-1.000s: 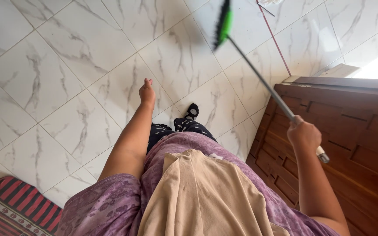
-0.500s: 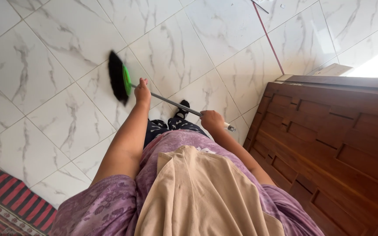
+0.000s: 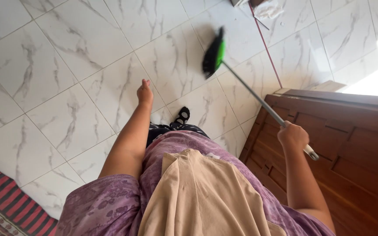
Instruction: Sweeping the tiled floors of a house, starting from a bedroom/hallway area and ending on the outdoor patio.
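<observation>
Right hand (image 3: 292,136) grips the broom (image 3: 246,89) near its handle end, swinging the head out at 12 o'clock; left hand (image 3: 145,93) hangs empty, seemingly loosely open, probably for balance.

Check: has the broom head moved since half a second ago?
Yes. The broom head swung right, from beside the left hand toward the wooden door, gripped by the right hand.
</observation>
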